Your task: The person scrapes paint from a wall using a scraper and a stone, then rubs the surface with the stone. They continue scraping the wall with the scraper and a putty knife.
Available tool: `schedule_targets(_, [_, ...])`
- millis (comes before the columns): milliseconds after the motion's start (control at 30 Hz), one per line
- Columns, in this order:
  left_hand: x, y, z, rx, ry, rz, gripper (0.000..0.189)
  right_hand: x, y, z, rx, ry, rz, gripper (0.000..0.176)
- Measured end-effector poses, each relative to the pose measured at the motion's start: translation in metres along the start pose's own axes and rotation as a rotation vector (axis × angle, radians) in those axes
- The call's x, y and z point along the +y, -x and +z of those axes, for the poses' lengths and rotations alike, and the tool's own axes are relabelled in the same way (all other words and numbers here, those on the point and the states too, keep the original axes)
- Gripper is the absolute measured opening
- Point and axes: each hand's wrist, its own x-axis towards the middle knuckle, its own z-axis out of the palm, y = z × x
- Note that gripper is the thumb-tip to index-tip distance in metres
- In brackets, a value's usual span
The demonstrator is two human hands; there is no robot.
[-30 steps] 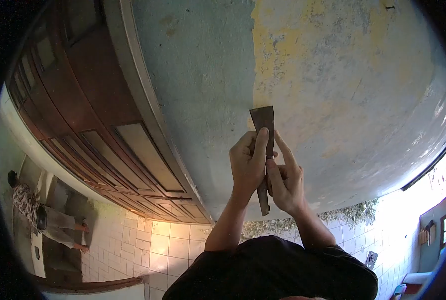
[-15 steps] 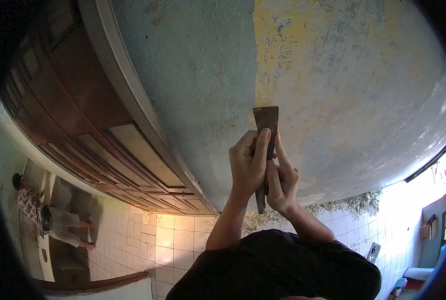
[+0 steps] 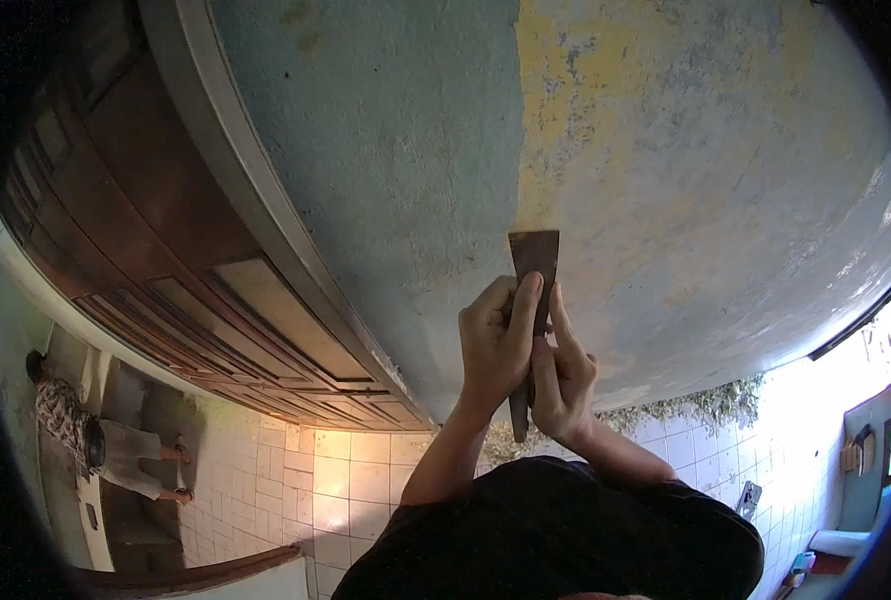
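Note:
Both of my hands grip one flat metal scraper (image 3: 534,252), its wide blade edge pointing away from me against the wall (image 3: 416,150). My left hand (image 3: 498,345) is closed on it, thumb pressed along the blade. Slightly lower, my right hand (image 3: 563,390) is closed around it from the other side, index finger stretched up beside the blade. The narrow handle end sticks out below my hands. The blade sits where green-blue paint meets a strip of exposed yellow paint (image 3: 546,130); right of that the surface is patchy grey and whitish.
A brown panelled wooden door (image 3: 196,230) with a pale frame stands at left. Paint flakes (image 3: 706,405) lie along the wall's foot on the white tiled floor (image 3: 366,475). Another person (image 3: 96,430) stands at far left. A small object (image 3: 749,500) lies on the floor at right.
The scraper and both hands have shifted slightly down, toward my body. My grip looks the same. The view has tilted a little, and the person at left has barely moved.

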Motion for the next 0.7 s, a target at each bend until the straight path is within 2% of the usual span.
schedule_targets(67, [0.004,0.001,-0.004,0.006,-0.040,-0.013,0.034,-0.018,-0.009,0.001,-0.007,-0.012,0.049,0.057])
schedule_targets(133, [0.012,-0.006,-0.007,-0.055,0.073,-0.044,0.033,-0.018,-0.006,0.006,0.011,-0.031,0.058,0.056])
schedule_targets(200, [0.000,-0.004,-0.008,-0.046,0.030,-0.012,0.034,-0.012,-0.001,0.009,0.027,-0.051,0.070,0.056])
schedule_targets(333, [0.000,-0.008,-0.009,-0.035,-0.045,0.072,0.034,-0.007,-0.011,0.010,0.037,0.003,-0.039,0.056])
schedule_targets(433, [0.014,-0.016,-0.008,-0.047,0.111,-0.033,0.034,-0.016,-0.013,0.014,0.048,0.007,-0.022,0.056])
schedule_targets(533, [0.004,-0.010,-0.010,-0.043,0.018,0.003,0.034,-0.004,-0.004,0.018,0.079,-0.005,-0.036,0.056])
schedule_targets(700, [0.005,-0.013,-0.007,-0.041,0.079,-0.002,0.034,-0.005,-0.006,0.013,0.061,0.035,-0.077,0.056])
